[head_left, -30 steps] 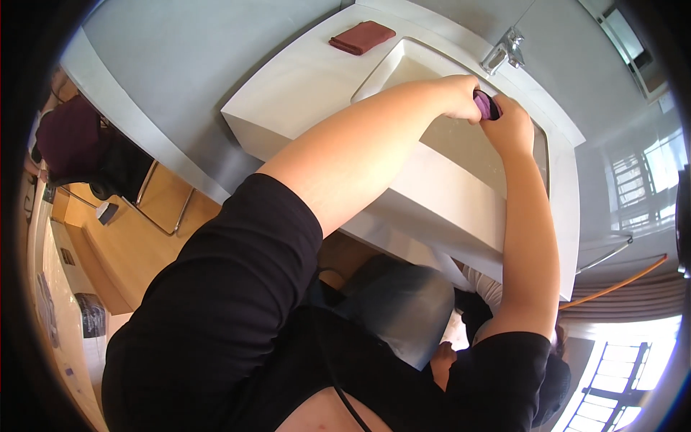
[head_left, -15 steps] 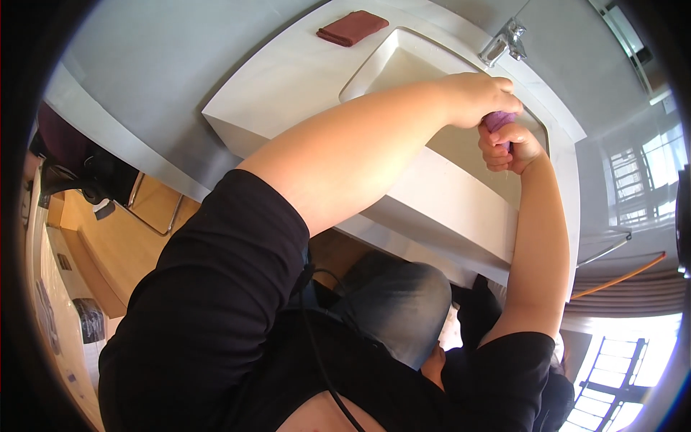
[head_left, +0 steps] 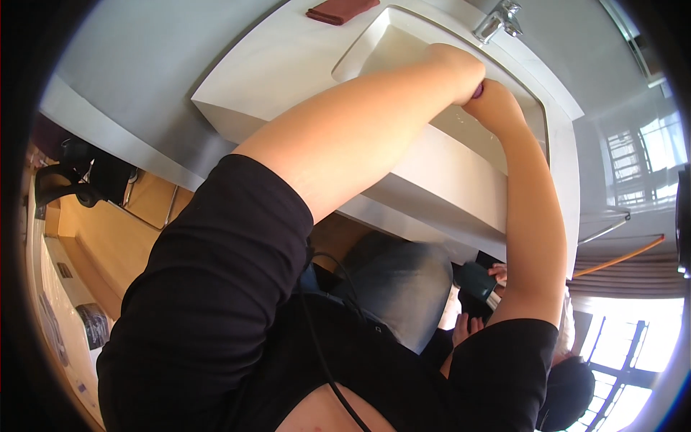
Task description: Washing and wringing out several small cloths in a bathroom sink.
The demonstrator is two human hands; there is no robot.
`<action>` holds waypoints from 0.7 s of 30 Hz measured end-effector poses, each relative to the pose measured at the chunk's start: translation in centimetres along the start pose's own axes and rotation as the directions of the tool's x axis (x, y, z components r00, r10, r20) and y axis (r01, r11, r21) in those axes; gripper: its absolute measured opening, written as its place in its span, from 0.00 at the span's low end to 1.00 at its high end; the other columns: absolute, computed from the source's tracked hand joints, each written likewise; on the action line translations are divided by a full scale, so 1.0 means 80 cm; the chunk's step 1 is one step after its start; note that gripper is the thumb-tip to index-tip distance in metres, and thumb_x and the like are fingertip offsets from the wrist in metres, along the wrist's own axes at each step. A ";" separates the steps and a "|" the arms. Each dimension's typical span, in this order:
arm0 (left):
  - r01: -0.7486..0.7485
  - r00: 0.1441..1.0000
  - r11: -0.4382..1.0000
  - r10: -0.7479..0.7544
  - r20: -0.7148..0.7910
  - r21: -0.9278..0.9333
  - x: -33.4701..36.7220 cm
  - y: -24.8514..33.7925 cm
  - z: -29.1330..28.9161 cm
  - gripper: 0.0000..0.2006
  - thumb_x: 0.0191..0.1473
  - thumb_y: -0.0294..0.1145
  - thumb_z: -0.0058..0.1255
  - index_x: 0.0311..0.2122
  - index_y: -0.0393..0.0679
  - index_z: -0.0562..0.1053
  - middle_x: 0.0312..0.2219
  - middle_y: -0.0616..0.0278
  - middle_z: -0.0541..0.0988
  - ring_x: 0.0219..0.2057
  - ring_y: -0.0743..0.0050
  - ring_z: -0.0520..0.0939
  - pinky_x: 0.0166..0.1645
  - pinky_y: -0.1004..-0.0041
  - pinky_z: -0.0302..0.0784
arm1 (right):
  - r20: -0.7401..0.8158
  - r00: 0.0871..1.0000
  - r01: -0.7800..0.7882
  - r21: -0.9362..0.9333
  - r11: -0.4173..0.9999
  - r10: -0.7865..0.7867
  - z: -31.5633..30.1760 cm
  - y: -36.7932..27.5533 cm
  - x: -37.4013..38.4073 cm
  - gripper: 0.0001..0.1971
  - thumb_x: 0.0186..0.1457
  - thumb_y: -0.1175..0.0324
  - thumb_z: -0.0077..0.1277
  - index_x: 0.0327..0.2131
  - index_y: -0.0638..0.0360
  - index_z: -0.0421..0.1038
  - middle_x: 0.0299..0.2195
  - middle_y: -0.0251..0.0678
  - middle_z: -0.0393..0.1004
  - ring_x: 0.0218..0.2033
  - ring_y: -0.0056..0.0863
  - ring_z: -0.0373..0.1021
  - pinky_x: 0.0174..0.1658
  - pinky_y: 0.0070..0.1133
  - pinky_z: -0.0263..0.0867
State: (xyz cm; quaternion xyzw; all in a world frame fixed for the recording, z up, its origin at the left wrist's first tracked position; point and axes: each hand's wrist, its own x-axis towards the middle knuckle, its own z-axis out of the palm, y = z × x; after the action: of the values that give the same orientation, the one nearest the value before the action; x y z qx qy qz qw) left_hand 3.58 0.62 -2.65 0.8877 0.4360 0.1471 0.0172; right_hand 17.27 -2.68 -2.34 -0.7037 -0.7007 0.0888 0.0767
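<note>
Purple cloth (head_left: 478,91) peeks between left hand (head_left: 461,70) and right hand (head_left: 495,103); hidden fingers, grip I cannot tell; best kept above washbasin (head_left: 389,47).

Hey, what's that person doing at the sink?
A person in black sleeves has the left hand and right hand together over a white rectangular basin. Their grip is closed on a small purple thing, mostly hidden. A shiny metal faucet stands behind the basin, and a reddish-brown folded cloth lies on the white counter, left of it.
</note>
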 end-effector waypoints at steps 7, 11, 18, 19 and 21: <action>0.167 0.983 0.950 -0.141 0.113 -0.265 0.008 -0.010 0.001 0.12 0.48 0.31 0.50 0.37 0.42 0.80 0.35 0.48 0.83 0.37 0.49 0.83 0.42 0.59 0.77 | -0.276 0.956 0.008 -0.326 0.945 -0.104 0.009 -0.008 -0.001 0.11 0.56 0.58 0.47 0.38 0.46 0.77 0.34 0.33 0.81 0.37 0.37 0.77 0.38 0.33 0.72; 0.184 0.967 0.924 -0.109 0.228 -0.336 0.016 -0.019 0.001 0.11 0.44 0.27 0.49 0.33 0.38 0.80 0.30 0.45 0.82 0.34 0.50 0.82 0.39 0.60 0.76 | -0.317 0.927 0.056 -0.410 0.910 -0.200 0.010 -0.009 0.000 0.08 0.56 0.60 0.49 0.34 0.48 0.74 0.30 0.32 0.80 0.34 0.34 0.77 0.33 0.31 0.72; 0.249 0.913 0.894 -0.088 0.399 -0.373 0.002 -0.007 -0.025 0.06 0.25 0.21 0.46 0.16 0.38 0.72 0.23 0.48 0.77 0.26 0.55 0.77 0.30 0.62 0.71 | -0.298 0.915 0.107 -0.473 0.874 -0.273 0.012 0.002 0.000 0.07 0.54 0.59 0.52 0.34 0.48 0.74 0.27 0.29 0.79 0.31 0.32 0.76 0.31 0.28 0.71; 0.254 0.912 0.894 -0.093 0.400 -0.370 0.002 -0.009 -0.022 0.06 0.25 0.21 0.46 0.16 0.38 0.72 0.23 0.48 0.77 0.26 0.55 0.77 0.30 0.62 0.71 | -0.297 0.914 0.112 -0.471 0.875 -0.276 0.012 0.001 0.001 0.07 0.54 0.59 0.52 0.34 0.48 0.74 0.27 0.29 0.79 0.31 0.32 0.76 0.31 0.28 0.71; 0.269 0.904 0.904 -0.119 0.411 -0.331 0.004 -0.008 -0.017 0.06 0.23 0.21 0.46 0.16 0.38 0.72 0.22 0.47 0.77 0.25 0.55 0.76 0.29 0.62 0.70 | -0.281 0.908 0.139 -0.499 0.855 -0.312 0.013 0.000 0.001 0.07 0.53 0.60 0.53 0.34 0.47 0.74 0.28 0.29 0.79 0.31 0.32 0.76 0.31 0.28 0.71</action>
State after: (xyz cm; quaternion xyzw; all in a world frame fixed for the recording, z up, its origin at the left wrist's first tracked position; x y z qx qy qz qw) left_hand 2.87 1.13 -1.34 0.8299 0.4751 0.0510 0.2881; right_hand 17.04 -2.64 -3.32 -0.6168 -0.7547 -0.2200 0.0386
